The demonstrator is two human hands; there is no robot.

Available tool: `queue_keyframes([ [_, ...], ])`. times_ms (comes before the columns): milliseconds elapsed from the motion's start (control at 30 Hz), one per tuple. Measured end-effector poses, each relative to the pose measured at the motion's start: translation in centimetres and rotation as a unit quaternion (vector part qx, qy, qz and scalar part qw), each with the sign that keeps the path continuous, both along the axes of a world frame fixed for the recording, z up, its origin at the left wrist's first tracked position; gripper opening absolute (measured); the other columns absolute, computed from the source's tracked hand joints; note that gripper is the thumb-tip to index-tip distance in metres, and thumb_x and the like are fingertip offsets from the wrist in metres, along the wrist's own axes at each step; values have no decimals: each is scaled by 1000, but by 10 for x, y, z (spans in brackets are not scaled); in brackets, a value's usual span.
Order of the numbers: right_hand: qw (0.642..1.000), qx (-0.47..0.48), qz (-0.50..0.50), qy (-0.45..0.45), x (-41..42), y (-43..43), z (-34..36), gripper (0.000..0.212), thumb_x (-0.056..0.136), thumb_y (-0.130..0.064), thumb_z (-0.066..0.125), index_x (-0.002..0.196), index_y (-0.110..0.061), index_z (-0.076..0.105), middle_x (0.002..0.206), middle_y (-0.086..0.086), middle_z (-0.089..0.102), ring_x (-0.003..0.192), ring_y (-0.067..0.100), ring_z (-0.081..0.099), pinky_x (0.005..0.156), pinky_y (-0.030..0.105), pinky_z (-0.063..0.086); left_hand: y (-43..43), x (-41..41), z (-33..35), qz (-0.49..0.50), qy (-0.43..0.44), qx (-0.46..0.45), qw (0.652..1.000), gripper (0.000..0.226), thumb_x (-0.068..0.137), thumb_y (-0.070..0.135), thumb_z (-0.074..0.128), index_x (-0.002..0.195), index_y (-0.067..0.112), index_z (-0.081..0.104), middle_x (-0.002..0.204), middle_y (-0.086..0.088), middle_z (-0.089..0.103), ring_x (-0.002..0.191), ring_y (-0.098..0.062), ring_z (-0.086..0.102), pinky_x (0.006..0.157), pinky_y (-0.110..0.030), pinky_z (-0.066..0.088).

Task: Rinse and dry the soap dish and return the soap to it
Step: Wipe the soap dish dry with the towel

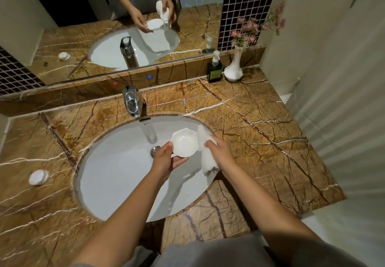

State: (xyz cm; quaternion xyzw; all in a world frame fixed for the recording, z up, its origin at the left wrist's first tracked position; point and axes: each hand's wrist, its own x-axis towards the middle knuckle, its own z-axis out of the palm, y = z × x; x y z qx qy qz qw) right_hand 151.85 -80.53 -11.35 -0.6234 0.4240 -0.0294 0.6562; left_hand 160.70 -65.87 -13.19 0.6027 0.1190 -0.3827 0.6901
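1. The marble countertop (239, 120) fills most of the frame, brown with pale veins, and a wall mirror (125, 16) runs across the upper left.
2. The white oval sink basin (116, 173) sits at centre frame, with the chrome faucet (132, 104) just above its upper rim and the drain (155, 150) partly hidden by the left hand.
3. A white cloth (208, 160) hangs over the basin's right side, gathered in the right hand (218, 149); it looks soft and limp, so it should wrap easily round the dish.
4. The white soap dish (184, 142) is held over the centre of the basin, open face up and tilted slightly toward the camera. It looks like glazed ceramic: stiff, light, breakable if dropped into the basin, and probably slick if wet (I cannot see water on it). The scalloped rim seems the safest place to hold.
5. The left hand (166, 158) grips the dish at its lower left rim, thumb on top and fingers beneath, forearm reaching up from the bottom of the frame.
6. The right hand is closed round the cloth just right of the dish, knuckles up; cloth and dish look to be touching or nearly so.
7. The round white soap (38, 177) lies on the counter at far left, well apart from the dish.
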Motion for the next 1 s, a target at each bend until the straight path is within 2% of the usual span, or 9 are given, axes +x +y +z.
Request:
queue_keyframes([
  [200,999,16,21,46,-25,-2,-4,29,88,-14,54,114,-15,65,85,4,64,66,19,57,38,15,40,2,0,-1,18,13,7,1000,32,102,23,40,130,10,46,141,-20,42,103,-42,62,75,-38,58],
  [233,999,-7,18,39,-25,-5,-3,27,89,-15,54,114,-17,65,94,7,65,71,20,59,44,18,47,3,1,-1,13,5,14,1000,34,102,23,40,132,9,46,141,-19,42,104,-43,62,75,-38,58],
  [300,992,-121,21,26,-17,-9,-1,32,90,-18,53,120,-19,63,119,12,58,92,25,61,74,33,55,2,0,-2,-9,-6,30,1000,39,102,22,40,136,5,45,141,-20,42,105,-45,62,75,-39,60],
  [433,937,-322,132,18,2,4,8,45,90,-26,55,135,-25,52,138,8,38,113,28,52,96,41,49,-5,-7,1,-38,-16,6,999,39,102,22,40,135,3,47,132,-23,51,100,-43,66,77,-41,59],
  [533,849,-451,272,37,-4,18,2,47,90,-27,54,136,-23,50,139,12,34,126,32,40,99,42,45,-6,-6,2,-54,-28,-10,998,35,102,21,38,131,7,52,109,-15,63,74,-26,71,74,-37,61],
  [600,826,-452,331,54,-12,20,-3,43,91,-30,53,134,-23,53,131,11,38,120,33,45,94,40,46,-3,-4,-1,-76,-50,14,996,33,102,17,37,128,9,56,104,-15,64,70,-25,68,74,-37,62],
  [667,846,-414,332,52,-16,19,-5,41,92,-34,52,131,-23,56,127,9,40,116,32,49,92,38,46,1,-5,-3,-95,-67,34,993,33,102,15,37,127,9,57,108,-17,65,81,-31,68,77,-38,61],
  [800,891,-396,224,11,-9,29,-2,44,92,-32,51,135,-26,51,134,10,37,121,32,46,92,37,45,3,-13,-4,-88,-44,21,995,34,102,17,35,128,12,57,109,-13,63,89,-34,63,80,-38,60],
  [1000,851,-401,339,8,-9,43,-5,46,90,-28,54,136,-24,50,130,11,37,118,32,43,89,40,47,11,-16,-5,-44,4,0,999,28,98,21,43,115,13,64,109,-9,69,75,-21,73,64,-28,59],
])
